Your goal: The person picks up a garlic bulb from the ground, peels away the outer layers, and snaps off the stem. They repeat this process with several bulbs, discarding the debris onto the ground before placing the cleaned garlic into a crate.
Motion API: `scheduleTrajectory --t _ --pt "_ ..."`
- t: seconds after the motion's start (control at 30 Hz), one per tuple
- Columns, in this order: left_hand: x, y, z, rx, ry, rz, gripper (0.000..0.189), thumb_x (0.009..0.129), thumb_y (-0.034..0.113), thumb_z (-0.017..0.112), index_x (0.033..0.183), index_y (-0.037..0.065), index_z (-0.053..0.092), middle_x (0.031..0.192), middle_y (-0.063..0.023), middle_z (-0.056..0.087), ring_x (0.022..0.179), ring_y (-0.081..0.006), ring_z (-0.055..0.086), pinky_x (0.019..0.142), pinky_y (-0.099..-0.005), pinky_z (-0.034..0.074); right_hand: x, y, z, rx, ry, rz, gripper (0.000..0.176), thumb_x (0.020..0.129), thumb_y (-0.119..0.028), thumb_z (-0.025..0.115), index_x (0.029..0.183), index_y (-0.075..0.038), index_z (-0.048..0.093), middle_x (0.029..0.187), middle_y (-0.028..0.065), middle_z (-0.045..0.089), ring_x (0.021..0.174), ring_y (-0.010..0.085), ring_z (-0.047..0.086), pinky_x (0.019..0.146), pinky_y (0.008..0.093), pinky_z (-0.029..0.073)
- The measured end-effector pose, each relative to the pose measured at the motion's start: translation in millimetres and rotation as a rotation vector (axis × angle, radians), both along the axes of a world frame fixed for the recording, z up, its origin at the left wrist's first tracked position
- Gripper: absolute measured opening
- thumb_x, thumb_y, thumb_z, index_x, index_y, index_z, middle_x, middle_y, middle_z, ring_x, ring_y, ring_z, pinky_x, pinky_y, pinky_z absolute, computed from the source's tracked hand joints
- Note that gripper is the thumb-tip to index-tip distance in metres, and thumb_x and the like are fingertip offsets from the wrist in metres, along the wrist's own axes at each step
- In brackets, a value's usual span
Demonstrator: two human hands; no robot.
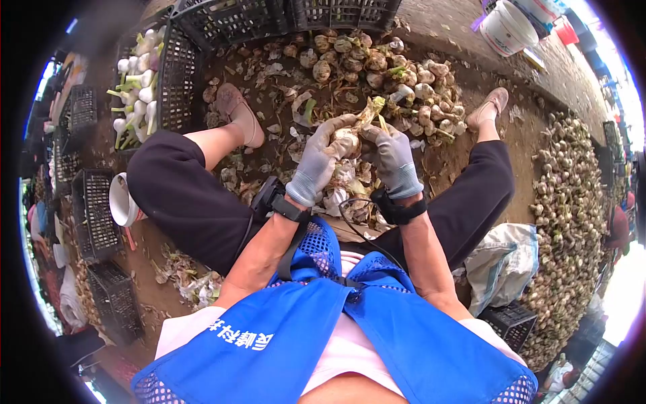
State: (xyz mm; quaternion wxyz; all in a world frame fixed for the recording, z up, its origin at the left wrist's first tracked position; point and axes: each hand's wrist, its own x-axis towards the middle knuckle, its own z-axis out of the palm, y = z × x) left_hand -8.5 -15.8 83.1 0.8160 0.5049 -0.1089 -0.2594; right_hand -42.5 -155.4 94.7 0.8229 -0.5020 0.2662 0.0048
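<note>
Low between the knees, my left hand (319,158), in a dirty grey glove, is closed around a garlic bulb (346,143). Its dry, yellowish stalk (372,110) points up and away from me. Gloved as well, my right hand (395,156) is closed at the bulb's other side, fingers bent. A thin yellowish strip of garlic stalk (383,124) sticks up from its fingers. The fingers hide part of the bulb. Just beyond the hands lies a heap of unpeeled garlic (431,94), with loose skins (346,178) under them.
A black crate of cleaned white garlic (176,81) stands at the left front, more black crates (232,23) ahead. White buckets (505,28) stand at the upper right. A large garlic pile (568,202) and a white sack (503,262) lie right. A white pail (124,198) is beside my left knee.
</note>
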Motion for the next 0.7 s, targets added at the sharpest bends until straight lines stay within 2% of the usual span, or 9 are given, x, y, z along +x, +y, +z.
scheduleTrajectory --t 0.13,0.2,0.27,0.33,0.43,0.5,0.57,0.6,0.7 --pt "-6 4 -14 0.062 -0.114 0.021 0.049 0.087 0.024 0.055 0.122 -0.006 0.038 0.09 -0.006 0.055 0.077 -0.0093 0.052 0.073 -0.0247 0.045 -6 -3 6 0.044 -0.051 0.04 0.015 0.079 -0.008 0.06 0.092 0.001 0.06 0.071 0.0028 0.061 0.056 0.0073 0.056 0.047 0.0193 0.043" --pt "-9 2 -10 -0.106 0.108 0.009 0.044 0.089 0.021 0.051 0.12 -0.006 0.038 0.094 -0.0088 0.056 0.082 -0.013 0.054 0.077 -0.0282 0.046 -7 -6 -3 0.052 -0.099 0.06 0.016 0.08 -0.007 0.059 0.093 0.001 0.06 0.073 0.0036 0.062 0.059 0.008 0.057 0.049 0.0197 0.044" --pt "-9 1 -14 -0.155 0.154 0.012 0.041 0.089 0.02 0.05 0.119 -0.006 0.039 0.096 -0.0101 0.056 0.085 -0.0148 0.055 0.078 -0.0299 0.046 -11 -10 -5 0.06 -0.146 0.08 0.016 0.08 -0.007 0.058 0.093 0.002 0.06 0.076 0.0044 0.062 0.062 0.0088 0.058 0.051 0.0202 0.045" --pt "-9 2 -8 -0.207 0.204 0.017 0.038 0.09 0.018 0.049 0.117 -0.006 0.04 0.097 -0.0115 0.056 0.088 -0.0166 0.055 0.08 -0.0316 0.047 -14 -13 -3 0.193 -0.22 0.091 0.018 0.08 -0.005 0.056 0.096 0.003 0.059 0.082 0.0059 0.062 0.067 0.0104 0.059 0.056 0.022 0.048" --pt "-9 2 5 -0.289 0.287 0.007 0.034 0.09 0.018 0.048 0.116 -0.004 0.042 0.095 -0.0114 0.056 0.088 -0.0151 0.054 0.078 -0.0299 0.046 -21 -13 8 0.15 -0.175 0.104 0.018 0.083 -0.007 0.054 0.098 0.001 0.059 0.086 0.0058 0.062 0.072 0.0117 0.06 0.06 0.0232 0.049" --pt "-6 3 -5 -0.179 0.084 0.017 0.032 0.09 0.018 0.05 0.113 -0.003 0.044 0.094 -0.0094 0.056 0.084 -0.012 0.053 0.075 -0.0264 0.045 -21 -14 9 0.176 -0.18 0.106 0.018 0.084 -0.01 0.054 0.099 0.0 0.059 0.086 0.0049 0.062 0.072 0.0113 0.06 0.059 0.023 0.049" --pt "-7 2 3 -0.088 0.002 0.036 0.031 0.089 0.017 0.051 0.112 -0.002 0.045 0.092 -0.0075 0.055 0.083 -0.01 0.052 0.074 -0.0246 0.044 -20 -13 8 0.204 -0.181 0.107 0.018 0.086 -0.012 0.053 0.099 -0.002 0.059 0.087 0.004 0.062 0.072 0.011 0.06 0.058 0.0227 0.049" --pt "-8 2 5 0.003 -0.076 0.054 0.03 0.089 0.017 0.052 0.111 -0.002 0.046 0.09 -0.0056 0.055 0.081 -0.008 0.052 0.073 -0.0227 0.043 -19 -12 5 0.13 -0.154 0.1 0.018 0.086 -0.015 0.053 0.099 -0.003 0.06 0.087 0.0035 0.062 0.072 0.0105 0.06 0.057 0.0224 0.049" --pt "-7 5 -1 0.038 -0.095 0.082 0.03 0.087 0.014 0.055 0.111 -0.001 0.047 0.091 -0.0024 0.053 0.081 -0.006 0.05 0.074 -0.0209 0.043 -17 -2 6 0.04 -0.12 0.069 0.019 0.086 -0.018 0.055 0.098 -0.004 0.06 0.086 0.003 0.062 0.069 0.0092 0.059 0.053 0.0211 0.047"
